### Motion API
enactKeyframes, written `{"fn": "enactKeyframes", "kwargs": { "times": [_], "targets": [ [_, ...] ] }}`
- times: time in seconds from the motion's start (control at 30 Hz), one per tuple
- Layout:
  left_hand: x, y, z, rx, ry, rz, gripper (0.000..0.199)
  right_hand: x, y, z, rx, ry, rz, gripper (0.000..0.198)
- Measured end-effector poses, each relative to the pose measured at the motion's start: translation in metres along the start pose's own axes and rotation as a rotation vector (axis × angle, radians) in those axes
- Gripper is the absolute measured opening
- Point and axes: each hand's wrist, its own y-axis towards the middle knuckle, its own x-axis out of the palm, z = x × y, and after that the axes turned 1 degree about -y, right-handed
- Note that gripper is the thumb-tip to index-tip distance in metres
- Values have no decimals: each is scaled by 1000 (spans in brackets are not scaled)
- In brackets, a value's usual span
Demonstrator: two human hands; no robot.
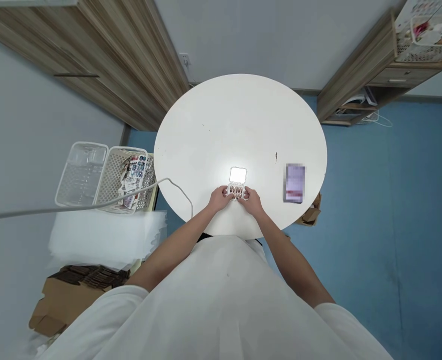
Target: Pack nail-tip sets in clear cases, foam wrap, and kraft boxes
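A small white hinged case (236, 191) lies near the front edge of the round white table (243, 120). Its bright lid (238, 175) stands raised on the far side. Rows of small reddish-brown pieces, which look like press-on nails (239, 189), fill the case. My left hand (219, 198) grips the left side, thumb over the near edge. On the right side, my right hand (253, 202) holds it in the same way, with fingers closed against the case. Parts of the case's sides are hidden under my fingers.
A purple-screened phone-like object (295, 183), blurred out, lies at the table's right. A pale cable (145, 189) crosses over the left edge. Left of the table are a white basket (106, 175) of nail sheets and a cardboard box (61, 302). Another box (311, 214) sits on the floor at right.
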Motion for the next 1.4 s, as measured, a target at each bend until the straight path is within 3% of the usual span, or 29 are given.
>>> {"fn": "enactKeyframes", "kwargs": {
  "times": [0.2,0.4,0.5,0.63,0.77,0.97,1.17,1.4],
  "targets": [
    [-9,-7,-3,-72,-64,52,32,9,-9,-2,-54,150,-34,51],
    [-33,-24,-7,11,-119,87,30,28,-36,-15,-125,306,-3,50],
    [-51,-34,-10,76,-269,7,35,32,-49,-28,-133,392,16,51],
    [-76,-45,-18,66,-555,-189,40,35,-65,-44,-156,503,17,53],
    [-94,-53,-30,66,-662,-332,43,44,-80,-51,-178,539,7,56],
    [-108,-59,-44,104,-736,-413,44,53,-91,-55,-152,572,-10,55],
    [-120,-64,-47,119,-782,-470,40,53,-87,-80,-122,662,-130,42],
    [-124,-67,-46,49,-851,-520,34,53,-83,-90,-186,639,-64,40]
  ]
}}
